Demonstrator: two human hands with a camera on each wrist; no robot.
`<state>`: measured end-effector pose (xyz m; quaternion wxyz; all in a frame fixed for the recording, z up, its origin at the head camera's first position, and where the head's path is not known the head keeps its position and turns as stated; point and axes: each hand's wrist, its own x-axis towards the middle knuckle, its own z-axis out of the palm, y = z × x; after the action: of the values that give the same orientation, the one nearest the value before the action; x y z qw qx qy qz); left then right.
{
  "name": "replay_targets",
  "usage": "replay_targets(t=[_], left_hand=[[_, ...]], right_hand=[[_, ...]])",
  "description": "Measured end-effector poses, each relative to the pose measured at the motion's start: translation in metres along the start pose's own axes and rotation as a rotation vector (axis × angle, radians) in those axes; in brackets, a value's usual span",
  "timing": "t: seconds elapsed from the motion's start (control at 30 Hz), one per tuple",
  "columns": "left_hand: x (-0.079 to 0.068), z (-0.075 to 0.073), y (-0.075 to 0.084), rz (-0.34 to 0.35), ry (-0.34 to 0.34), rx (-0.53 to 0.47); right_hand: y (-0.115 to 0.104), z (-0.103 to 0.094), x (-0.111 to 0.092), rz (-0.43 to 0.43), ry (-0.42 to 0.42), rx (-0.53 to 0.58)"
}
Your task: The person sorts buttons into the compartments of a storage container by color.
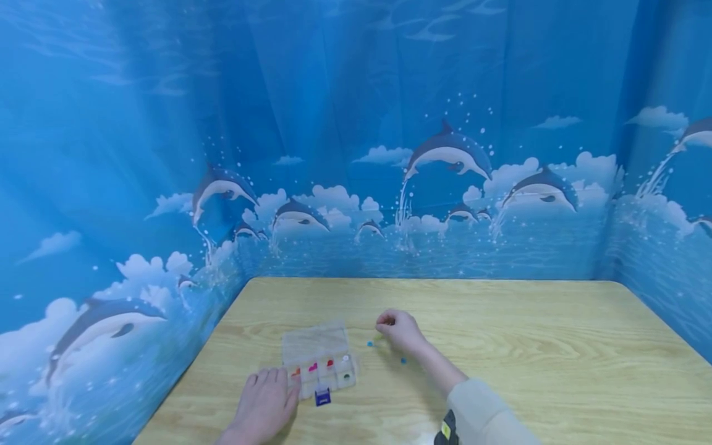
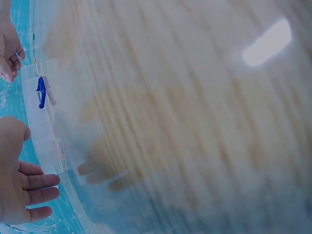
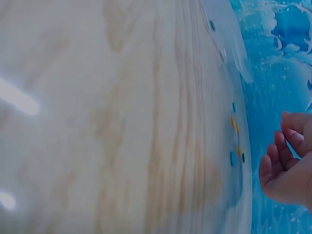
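A clear plastic compartment box point(image 1: 317, 390) lies on the wooden table with its lid point(image 1: 314, 343) folded back. Small orange, pink, red, white and green pieces sit in separate compartments. My left hand point(image 1: 264, 398) is flat at the box's left end, its fingers extended and touching the edge. Beyond the box's right side, my right hand point(image 1: 402, 332) is low over loose pieces, thumb and fingertips brought close together. Whether a piece is between them is hidden. Blue pieces point(image 1: 403, 360) lie beneath it, and the right wrist view also shows yellow pieces point(image 3: 233, 122) and a dark green piece point(image 3: 243, 157).
A blue clasp or tab point(image 1: 322, 397) sticks out at the box's front edge. The wooden table point(image 1: 528, 346) reaches back to a blue curtain point(image 1: 345, 123) printed with dolphins, which also hangs along the left and right sides.
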<state>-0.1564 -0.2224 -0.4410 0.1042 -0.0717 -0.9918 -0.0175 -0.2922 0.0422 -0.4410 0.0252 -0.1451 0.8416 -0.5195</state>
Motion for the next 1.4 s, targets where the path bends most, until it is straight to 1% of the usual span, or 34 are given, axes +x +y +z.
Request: replay_targets(t=[0.1,0.27,0.4,0.53,0.7,0.97,1.17,1.23,1.4], left_hand=[[0.000,-0.001,0.000,0.002,0.000,-0.002],[-0.001,-0.001,0.000,0.002,0.007,-0.003],[-0.001,0.000,-0.001,0.007,0.017,-0.009],[-0.001,0.002,-0.001,0.007,0.015,-0.011],[0.000,0.002,-0.001,0.010,0.034,-0.006],[-0.001,0.002,-0.001,0.018,0.053,0.005],[0.000,0.002,-0.001,0.007,0.034,-0.001],[0.000,0.002,-0.002,0.006,0.029,-0.006],[0.000,0.001,0.000,0.005,0.013,-0.016]], right_hand=[[0.004,-0.003,0.003,0.011,0.036,0.006],[0.012,-0.009,0.011,0.022,0.100,-0.019],[0.019,-0.012,0.015,0.024,0.124,-0.037],[0.024,-0.015,0.016,0.032,0.126,-0.064],[0.026,-0.015,0.019,0.032,0.129,-0.082],[0.028,-0.010,0.021,0.027,0.102,-0.118],[0.027,-0.008,0.021,0.004,0.056,-0.196],[0.026,-0.008,0.021,0.018,0.050,-0.208],[0.026,-0.007,0.024,0.018,0.040,-0.271]])
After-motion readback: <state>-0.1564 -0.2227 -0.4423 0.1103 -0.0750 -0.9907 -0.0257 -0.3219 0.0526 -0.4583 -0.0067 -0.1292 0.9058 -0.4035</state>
